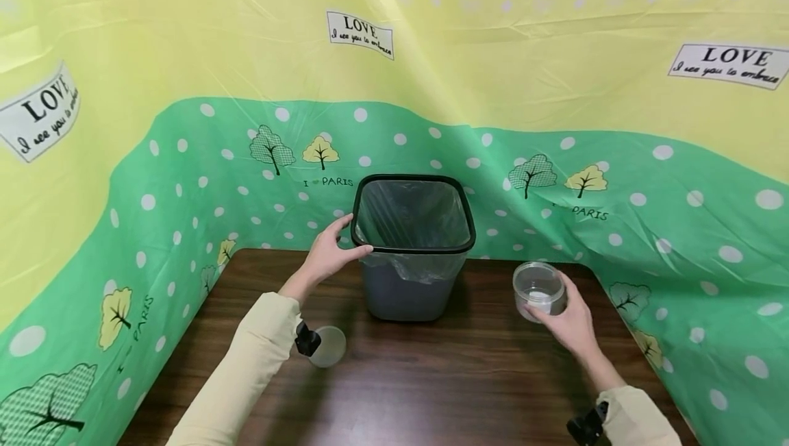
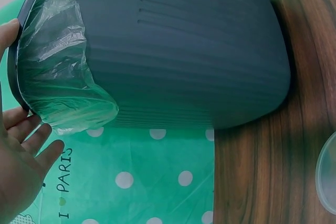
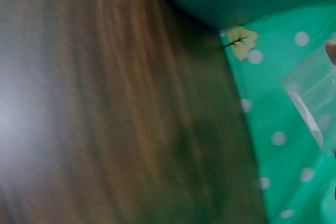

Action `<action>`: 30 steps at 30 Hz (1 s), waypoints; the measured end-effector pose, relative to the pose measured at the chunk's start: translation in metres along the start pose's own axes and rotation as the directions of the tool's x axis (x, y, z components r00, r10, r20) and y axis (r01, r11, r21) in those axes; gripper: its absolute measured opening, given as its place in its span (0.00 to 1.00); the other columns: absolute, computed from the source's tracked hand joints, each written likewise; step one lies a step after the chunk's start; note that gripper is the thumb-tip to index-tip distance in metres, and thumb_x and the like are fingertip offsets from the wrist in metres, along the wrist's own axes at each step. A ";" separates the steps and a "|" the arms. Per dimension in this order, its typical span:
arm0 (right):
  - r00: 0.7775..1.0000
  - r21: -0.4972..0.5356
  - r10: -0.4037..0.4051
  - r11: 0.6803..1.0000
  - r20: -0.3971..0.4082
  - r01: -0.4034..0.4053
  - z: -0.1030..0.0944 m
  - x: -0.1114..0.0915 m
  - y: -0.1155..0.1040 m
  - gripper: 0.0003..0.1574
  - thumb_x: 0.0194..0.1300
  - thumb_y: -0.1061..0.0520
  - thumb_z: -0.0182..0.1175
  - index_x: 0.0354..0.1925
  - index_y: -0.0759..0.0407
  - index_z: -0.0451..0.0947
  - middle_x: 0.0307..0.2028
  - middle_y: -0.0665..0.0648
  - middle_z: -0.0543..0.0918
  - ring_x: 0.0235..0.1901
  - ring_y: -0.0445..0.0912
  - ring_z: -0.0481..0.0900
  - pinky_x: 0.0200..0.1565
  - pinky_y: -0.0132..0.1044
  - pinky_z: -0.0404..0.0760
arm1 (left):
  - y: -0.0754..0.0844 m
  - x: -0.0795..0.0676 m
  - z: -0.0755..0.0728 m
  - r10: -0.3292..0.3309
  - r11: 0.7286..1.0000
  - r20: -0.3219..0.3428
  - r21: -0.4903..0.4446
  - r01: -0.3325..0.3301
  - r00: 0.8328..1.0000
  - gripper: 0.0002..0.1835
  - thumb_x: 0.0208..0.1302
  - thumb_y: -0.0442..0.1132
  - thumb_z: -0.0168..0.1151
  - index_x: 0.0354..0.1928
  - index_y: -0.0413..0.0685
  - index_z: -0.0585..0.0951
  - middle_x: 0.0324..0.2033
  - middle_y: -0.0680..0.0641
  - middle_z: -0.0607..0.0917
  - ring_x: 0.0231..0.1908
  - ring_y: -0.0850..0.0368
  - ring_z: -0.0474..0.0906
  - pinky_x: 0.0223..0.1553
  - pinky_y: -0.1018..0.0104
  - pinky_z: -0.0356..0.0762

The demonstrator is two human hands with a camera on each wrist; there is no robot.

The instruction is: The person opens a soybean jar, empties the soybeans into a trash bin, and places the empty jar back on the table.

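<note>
My left hand [image 1: 325,252] reaches to a dark grey trash bin [image 1: 403,295], its thumb and extended fingers touching the black rim [image 1: 419,250] at the left corner. The left wrist view shows the fingers [image 2: 34,132] spread beside the rim. A transparent liner bag [image 2: 58,61] is folded over the bin's edge. To the right of the bin, my right hand [image 1: 573,319] holds a clear round plastic jar [image 1: 530,280] above the table, thumb and fingers around its side. Something white shows at the jar's bottom. In the right wrist view only part of the jar [image 3: 310,98] appears.
A clear round lid [image 1: 331,347] lies on the brown wood table [image 1: 425,377], near my left wrist. Green and yellow patterned cloth [image 1: 271,206] hangs behind the table and along both sides. The bin stands near the table's back edge.
</note>
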State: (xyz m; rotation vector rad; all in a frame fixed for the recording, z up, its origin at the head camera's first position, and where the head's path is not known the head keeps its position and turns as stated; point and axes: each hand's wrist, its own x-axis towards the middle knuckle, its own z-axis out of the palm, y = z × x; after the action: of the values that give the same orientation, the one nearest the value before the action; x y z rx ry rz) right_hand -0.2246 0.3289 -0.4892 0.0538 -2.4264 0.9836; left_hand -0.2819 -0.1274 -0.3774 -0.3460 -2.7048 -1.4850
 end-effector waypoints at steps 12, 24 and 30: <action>0.967 0.112 0.249 0.961 0.051 -0.253 0.054 -0.051 0.015 0.52 0.40 0.55 0.74 0.61 0.64 0.60 0.51 0.69 0.72 0.50 0.57 0.70 0.43 0.31 0.65 | -0.001 0.001 0.000 0.002 1.000 0.001 -0.007 -0.002 1.000 0.47 0.47 0.62 0.65 0.68 0.57 0.58 0.67 0.49 0.58 0.65 0.50 0.54 0.59 0.48 0.61; 0.952 0.238 0.271 0.924 0.143 -0.299 0.069 -0.077 0.014 0.52 0.43 0.59 0.73 0.62 0.65 0.57 0.53 0.69 0.71 0.50 0.58 0.71 0.39 0.15 0.67 | -0.002 0.001 0.001 0.002 1.000 0.002 -0.010 -0.002 1.000 0.47 0.47 0.62 0.65 0.68 0.58 0.58 0.67 0.49 0.58 0.62 0.47 0.60 0.57 0.49 0.64; 0.954 0.274 0.264 0.916 0.141 -0.293 0.069 -0.083 0.015 0.54 0.41 0.61 0.74 0.63 0.65 0.56 0.54 0.69 0.70 0.51 0.58 0.70 0.40 0.14 0.67 | -0.001 0.001 0.001 0.002 1.000 0.004 -0.018 -0.002 1.000 0.47 0.47 0.62 0.65 0.68 0.58 0.58 0.67 0.49 0.58 0.62 0.47 0.60 0.57 0.49 0.64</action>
State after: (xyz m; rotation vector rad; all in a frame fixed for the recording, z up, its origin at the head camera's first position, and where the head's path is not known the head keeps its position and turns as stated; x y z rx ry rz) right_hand -0.1874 0.2822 -0.5799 -0.1481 -2.4016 1.4988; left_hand -0.2828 -0.1269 -0.3790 -0.3528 -2.6948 -1.5103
